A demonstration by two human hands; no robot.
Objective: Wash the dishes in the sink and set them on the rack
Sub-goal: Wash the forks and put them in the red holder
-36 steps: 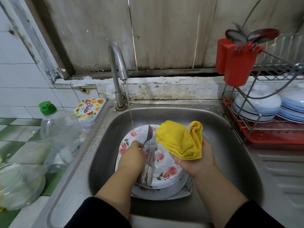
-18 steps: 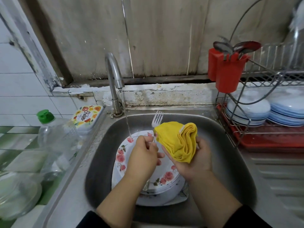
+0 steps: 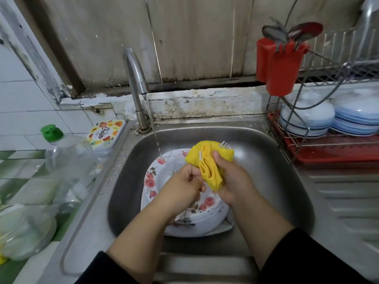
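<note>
Over the sink (image 3: 272, 160), the right hand (image 3: 235, 181) clenched a folded yellow cloth (image 3: 207, 160) around a fork (image 3: 225, 144), whose tines stuck out past the cloth's far edge. The left hand (image 3: 182, 187) had its fingers (image 3: 196, 173) closed on the fork's handle end, just beside the cloth. Below both hands, flowered plates (image 3: 151, 181) lay stacked in the basin under a thin stream from the tap (image 3: 136, 78), with the rack (image 3: 328, 128) to the right.

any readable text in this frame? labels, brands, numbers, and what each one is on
"People" (script lettering, best reading; could be otherwise): on the lid of the fruit-patterned box at the sink's back left corner.
Clear bottle with green cap: a bit of label shows low on its side, too blurred to read.
White tag on the yellow cloth: too small to tell if it carries print.
Nothing else legible; no numbers or signs.
</note>
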